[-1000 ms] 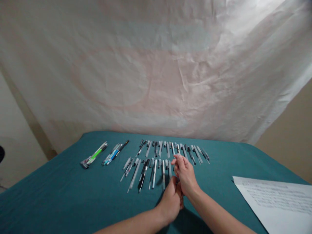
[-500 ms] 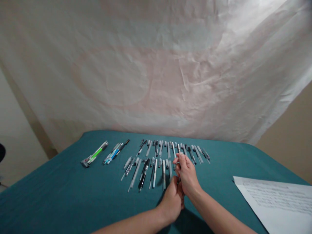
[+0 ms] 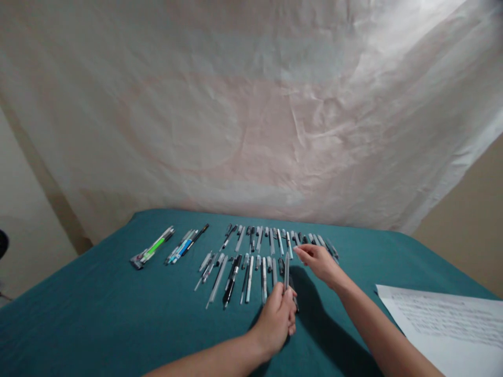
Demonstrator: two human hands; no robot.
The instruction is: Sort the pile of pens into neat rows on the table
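Observation:
My left hand (image 3: 278, 318) is closed around the lower end of a dark grey pen (image 3: 286, 270) that points away from me over the teal tablecloth (image 3: 98, 314). My right hand (image 3: 319, 261) has its fingers pinched together near the right part of the far row of pens (image 3: 275, 238), and what it pinches is too small to make out. A nearer row of pens (image 3: 236, 275) lies just left of my left hand.
Two small bundles of pens, one with green (image 3: 152, 250) and one with blue (image 3: 184, 245), lie at the left of the table. A printed white sheet (image 3: 444, 319) rests at the right edge. A creased white cloth backdrop (image 3: 251, 115) hangs behind the table.
My right hand let go of the upper end of the grey pen and moved right and away toward the far row. My left hand stayed put, still holding the pen.

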